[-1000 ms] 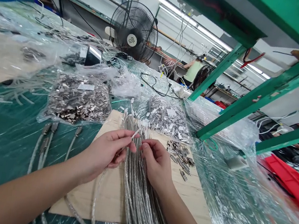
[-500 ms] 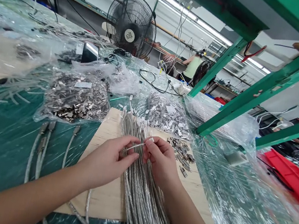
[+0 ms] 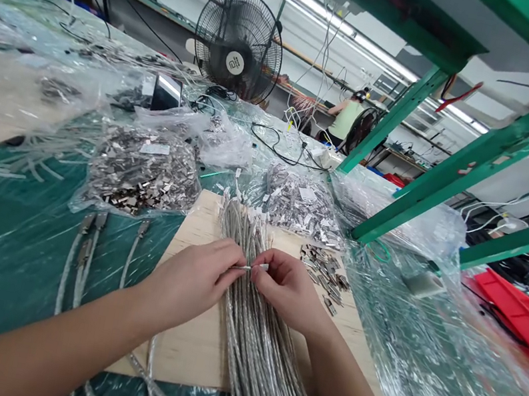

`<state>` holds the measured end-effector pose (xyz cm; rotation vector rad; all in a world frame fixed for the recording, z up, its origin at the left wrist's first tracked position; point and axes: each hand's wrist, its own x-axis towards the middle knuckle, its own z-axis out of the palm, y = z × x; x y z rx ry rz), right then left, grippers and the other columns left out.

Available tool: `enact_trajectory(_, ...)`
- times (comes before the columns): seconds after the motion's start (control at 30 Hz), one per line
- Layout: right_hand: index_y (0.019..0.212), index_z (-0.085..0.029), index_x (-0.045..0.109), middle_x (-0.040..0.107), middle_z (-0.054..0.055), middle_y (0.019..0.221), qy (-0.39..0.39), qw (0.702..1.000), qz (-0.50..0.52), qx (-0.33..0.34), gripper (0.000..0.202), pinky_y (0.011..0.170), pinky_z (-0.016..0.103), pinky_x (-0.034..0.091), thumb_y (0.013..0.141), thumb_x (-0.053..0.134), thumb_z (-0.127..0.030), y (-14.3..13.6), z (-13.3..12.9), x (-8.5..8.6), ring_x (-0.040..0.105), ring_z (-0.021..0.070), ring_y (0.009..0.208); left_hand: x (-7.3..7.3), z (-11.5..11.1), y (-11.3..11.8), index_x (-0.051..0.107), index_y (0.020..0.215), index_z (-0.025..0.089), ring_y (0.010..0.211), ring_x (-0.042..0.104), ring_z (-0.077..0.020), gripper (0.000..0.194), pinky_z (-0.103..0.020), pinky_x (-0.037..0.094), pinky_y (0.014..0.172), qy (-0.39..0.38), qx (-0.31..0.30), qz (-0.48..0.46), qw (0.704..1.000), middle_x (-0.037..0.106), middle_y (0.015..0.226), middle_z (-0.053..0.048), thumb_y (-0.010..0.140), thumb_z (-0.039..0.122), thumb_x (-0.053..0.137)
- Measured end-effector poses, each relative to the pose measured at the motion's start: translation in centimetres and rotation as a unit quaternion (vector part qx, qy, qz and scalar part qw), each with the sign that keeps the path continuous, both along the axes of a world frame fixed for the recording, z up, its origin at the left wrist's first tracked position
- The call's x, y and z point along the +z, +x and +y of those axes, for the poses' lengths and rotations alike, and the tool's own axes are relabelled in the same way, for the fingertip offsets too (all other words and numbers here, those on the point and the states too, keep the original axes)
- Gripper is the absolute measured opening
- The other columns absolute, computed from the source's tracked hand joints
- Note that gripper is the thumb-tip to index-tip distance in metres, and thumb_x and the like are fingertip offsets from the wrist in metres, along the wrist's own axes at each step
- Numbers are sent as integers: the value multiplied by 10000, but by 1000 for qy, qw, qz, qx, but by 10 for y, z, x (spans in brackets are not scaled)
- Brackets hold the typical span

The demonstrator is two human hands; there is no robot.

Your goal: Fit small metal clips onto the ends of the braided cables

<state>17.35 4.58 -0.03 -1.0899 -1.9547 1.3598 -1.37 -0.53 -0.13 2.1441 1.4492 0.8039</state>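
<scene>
Above a bundle of braided silvery cables, my two hands meet. Thumb and fingers of my left hand are closed on one thin cable near its end. My right hand pinches a small pale piece at that cable's tip; fingers partly cover it, so its exact kind is unclear. The bundle lies on a light wooden board, white tips pointing away from me. Loose small metal connector shells are scattered right of my right hand. Several cables with metal connectors lie to the left.
Behind the board sit two plastic bags of small metal parts, a left bag and a right bag. A black fan stands farther back. Green metal posts and a red bin are on the right. A person is in the background.
The cable between my hands has turned more level, and both hands have sunk slightly toward the bundle. My left fingers have closed more tightly together. The view has shifted slightly.
</scene>
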Motion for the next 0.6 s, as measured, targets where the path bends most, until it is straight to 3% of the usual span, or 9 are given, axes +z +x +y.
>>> enact_trajectory(0.23,808,-157,561,432,-57,587,17,1000,3,-15,66,468,214,236,837,552,-215,-5,-2,1,334,85,519,9,0,-4,649,939,219,688,597,-211,281,-271,339,591,-34,19,56,998,672,773,-53,939,388,425)
enact_trajectory(0.33,812,-160,563,432,-58,587,25,1000,4,-9,54,471,214,245,836,554,-207,-4,-5,4,340,86,520,16,1,-6,631,790,202,522,538,-166,353,-246,329,513,-168,10,-45,985,616,594,-25,931,429,402)
enact_trajectory(0.43,833,-164,572,466,-50,607,49,999,6,1,35,481,213,269,839,561,-197,-3,-8,6,370,90,536,17,2,-7,596,702,188,386,424,-119,402,-222,327,456,-308,-27,-187,932,490,413,23,920,463,399)
enact_trajectory(0.6,849,-168,583,466,-49,600,45,998,36,-11,47,481,214,281,848,574,-214,-3,-7,5,384,90,532,19,5,-4,585,764,169,398,413,-82,324,-204,297,421,-326,-29,-257,909,590,585,14,899,437,462)
